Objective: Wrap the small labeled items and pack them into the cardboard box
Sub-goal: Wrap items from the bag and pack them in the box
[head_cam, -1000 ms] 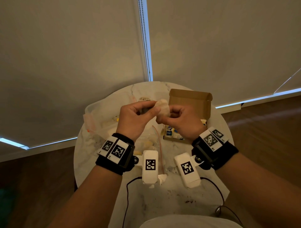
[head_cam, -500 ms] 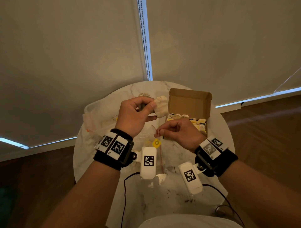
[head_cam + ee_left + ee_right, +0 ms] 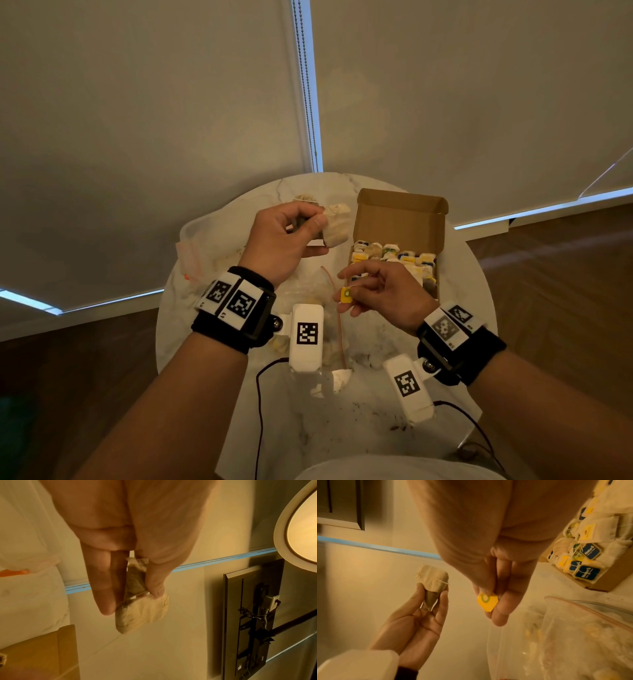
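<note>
While the left hand point(image 3: 286, 240) pinches one tea bag point(image 3: 337, 224), the right hand point(image 3: 383, 294) pinches its one yellow tag point(image 3: 346, 295).

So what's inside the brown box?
The cardboard box holds wrapped tea bags with yellow and blue tags, packed tightly. The right hand covers its near corner, and anything beneath the top layer is hidden.

Yellow tag point(image 3: 487, 603) with green ring; brown cardboard box point(image 3: 400, 219).

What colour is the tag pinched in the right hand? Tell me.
Yellow tag with a green ring; right wrist view.
</note>
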Available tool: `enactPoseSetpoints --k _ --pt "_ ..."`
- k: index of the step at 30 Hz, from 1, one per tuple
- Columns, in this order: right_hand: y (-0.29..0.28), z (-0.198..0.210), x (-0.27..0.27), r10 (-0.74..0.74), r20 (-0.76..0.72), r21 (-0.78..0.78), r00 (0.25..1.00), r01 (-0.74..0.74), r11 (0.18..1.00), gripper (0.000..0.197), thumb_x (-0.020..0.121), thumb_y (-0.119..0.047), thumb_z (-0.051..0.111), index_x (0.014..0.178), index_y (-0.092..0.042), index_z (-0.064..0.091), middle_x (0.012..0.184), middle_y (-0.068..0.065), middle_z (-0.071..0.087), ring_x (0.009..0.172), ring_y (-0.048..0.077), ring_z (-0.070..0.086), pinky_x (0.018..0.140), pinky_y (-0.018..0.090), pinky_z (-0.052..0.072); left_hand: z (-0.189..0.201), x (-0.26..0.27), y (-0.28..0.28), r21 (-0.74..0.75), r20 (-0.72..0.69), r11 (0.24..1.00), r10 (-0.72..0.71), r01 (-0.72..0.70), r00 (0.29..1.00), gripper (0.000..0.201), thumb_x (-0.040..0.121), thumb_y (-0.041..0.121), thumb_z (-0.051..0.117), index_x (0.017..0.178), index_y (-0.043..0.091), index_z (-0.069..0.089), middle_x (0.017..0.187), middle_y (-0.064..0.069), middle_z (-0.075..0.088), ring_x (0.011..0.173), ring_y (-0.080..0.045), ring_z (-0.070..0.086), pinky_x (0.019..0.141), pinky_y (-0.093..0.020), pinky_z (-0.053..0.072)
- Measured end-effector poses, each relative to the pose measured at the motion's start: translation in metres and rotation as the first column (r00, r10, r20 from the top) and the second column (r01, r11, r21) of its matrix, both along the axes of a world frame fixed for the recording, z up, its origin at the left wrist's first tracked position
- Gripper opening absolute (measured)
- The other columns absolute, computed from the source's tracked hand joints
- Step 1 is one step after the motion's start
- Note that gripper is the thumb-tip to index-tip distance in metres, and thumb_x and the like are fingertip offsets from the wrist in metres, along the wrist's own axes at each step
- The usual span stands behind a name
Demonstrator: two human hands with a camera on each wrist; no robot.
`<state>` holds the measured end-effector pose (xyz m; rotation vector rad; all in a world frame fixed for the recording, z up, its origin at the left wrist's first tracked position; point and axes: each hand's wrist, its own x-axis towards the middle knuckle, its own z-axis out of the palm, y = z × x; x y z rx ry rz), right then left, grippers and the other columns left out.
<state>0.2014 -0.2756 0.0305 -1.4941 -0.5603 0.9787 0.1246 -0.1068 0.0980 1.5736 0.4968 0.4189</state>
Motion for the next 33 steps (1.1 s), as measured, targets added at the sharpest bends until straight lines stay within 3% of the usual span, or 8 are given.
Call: enactPoseSetpoints --k 4,8,11,15,20,27,30,33 --pt "0.0 -0.005 0.007 -0.07 0.029 -0.028 0.997 0.071 0.997 0.01 0.089 0.005 0.062 0.096 0.002 0.068 0.082 0.022 0.073 0.073 0.024 0.073 0.063 0.028 0.06 0.0 0.001 -0.002 -0.007 0.003 0.999 -0.033 0.033 0.999 0.019 0.092 0.0 0.063 0.081 0.014 0.069 0.093 0.0 0.065 0.078 -0.018 0.071 0.068 -0.038 0.061" --pt "0.005 -0.003 0.013 -0.078 0.291 -0.067 0.953 0.102 0.993 0.024 0.086 -0.003 0.069 0.078 -0.025 0.075 0.078 0.012 0.073 0.066 0.019 0.065 0.059 0.028 0.056 0.002 0.001 -0.007 -0.035 0.02 0.997 -0.063 0.064 0.998 0.017 0.093 -0.001 0.061 0.082 0.01 0.068 0.095 -0.001 0.064 0.08 -0.019 0.07 0.068 -0.037 0.061" --pt "0.009 0.005 0.017 -0.095 0.27 -0.102 0.958 0.127 0.987 0.014 0.09 -0.006 0.066 0.084 -0.016 0.074 0.071 0.014 0.07 0.054 0.013 0.06 0.048 0.024 0.049 0.002 0.0 -0.011 -0.046 0.026 0.995 -0.085 0.086 0.996 0.017 0.093 -0.002 0.06 0.082 0.01 0.068 0.095 0.0 0.065 0.079 -0.017 0.07 0.068 -0.037 0.062" --pt "0.017 0.018 0.026 -0.164 0.127 -0.078 0.978 0.175 0.981 0.013 0.091 -0.005 0.064 0.093 0.004 0.072 0.083 0.022 0.072 0.058 0.014 0.068 0.056 0.023 0.055 0.0 -0.003 -0.014 -0.03 0.027 0.992 -0.123 0.124 0.992 0.02 0.093 -0.002 0.06 0.082 0.012 0.068 0.091 0.0 0.067 0.078 -0.015 0.069 0.066 -0.032 0.06" --pt "0.026 0.036 0.034 -0.284 0.12 0.029 0.951 0.283 0.959 0.015 0.084 -0.002 0.071 0.098 -0.007 0.072 0.089 0.021 0.073 0.075 0.028 0.072 0.065 0.029 0.06 -0.01 -0.006 -0.018 -0.031 0.008 0.991 -0.126 0.126 0.992 0.021 0.092 -0.001 0.061 0.081 0.015 0.07 0.09 0.001 0.068 0.077 -0.016 0.069 0.064 -0.033 0.059" --pt "0.026 0.051 0.04 -0.35 0.216 0.164 0.912 0.319 0.933 0.006 0.083 -0.004 0.072 0.085 -0.01 0.074 0.082 0.01 0.075 0.076 0.021 0.068 0.07 0.035 0.058 -0.019 -0.008 -0.019 -0.057 -0.031 0.995 -0.083 0.081 0.996 0.02 0.092 0.0 0.062 0.079 0.013 0.07 0.089 0.002 0.067 0.071 -0.017 0.069 0.061 -0.03 0.059" --pt "0.024 0.054 0.041 -0.352 0.27 0.182 0.896 0.312 0.933 0.009 0.083 -0.007 0.074 0.081 -0.016 0.075 0.075 0.014 0.07 0.064 0.02 0.059 0.058 0.031 0.05 -0.02 -0.007 -0.021 -0.041 -0.05 0.996 -0.078 0.076 0.996 0.018 0.092 0.0 0.062 0.08 0.011 0.069 0.094 0.0 0.065 0.07 -0.016 0.068 0.06 -0.03 0.06" --pt "0.021 0.06 0.039 -0.305 0.225 0.202 0.925 0.262 0.944 0.012 0.085 -0.003 0.07 0.082 -0.013 0.075 0.064 0.014 0.063 0.051 0.019 0.048 0.045 0.026 0.04 -0.021 -0.006 -0.022 -0.017 -0.075 0.997 -0.077 0.076 0.994 0.018 0.092 0.001 0.063 0.08 0.012 0.069 0.094 0.0 0.065 0.071 -0.014 0.068 0.06 -0.029 0.06"
